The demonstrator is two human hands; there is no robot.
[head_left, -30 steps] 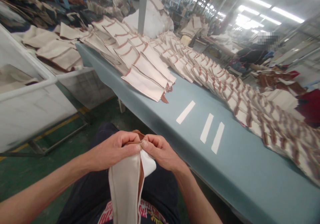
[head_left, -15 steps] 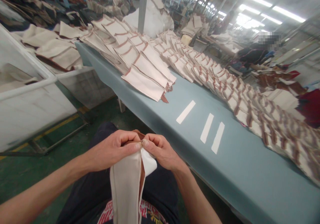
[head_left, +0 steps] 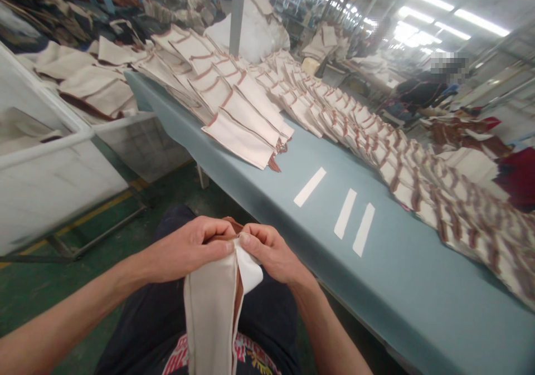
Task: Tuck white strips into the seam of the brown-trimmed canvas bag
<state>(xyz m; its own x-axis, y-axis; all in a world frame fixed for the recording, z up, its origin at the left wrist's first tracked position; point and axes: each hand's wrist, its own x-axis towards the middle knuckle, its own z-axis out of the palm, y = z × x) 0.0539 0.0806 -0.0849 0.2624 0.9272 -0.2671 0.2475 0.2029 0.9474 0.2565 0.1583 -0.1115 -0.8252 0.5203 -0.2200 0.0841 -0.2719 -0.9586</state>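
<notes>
Over my lap hangs a cream fabric piece (head_left: 211, 308) with brown edging, its top end between my hands. My left hand (head_left: 200, 247) is closed on that top edge, thumb in front and fingers curled behind. Right beside it, my right hand (head_left: 267, 249) pinches the same edge, and the two thumbs almost meet. A white strip (head_left: 249, 269) curls out under my right thumb, against the brown inner side of the piece. The fingertips behind the edge are hidden.
A blue-green table (head_left: 267, 196) runs diagonally ahead. It bears three white strips (head_left: 310, 186), a fanned stack of cream pieces (head_left: 240, 135) and a long overlapping row (head_left: 376, 141). White bins (head_left: 45, 152) stand at left. A person (head_left: 422, 91) sits in the far right background.
My right thumb has shifted very slightly along the edge. Both hands keep hold of the cream piece, and the things on the table stay where they were.
</notes>
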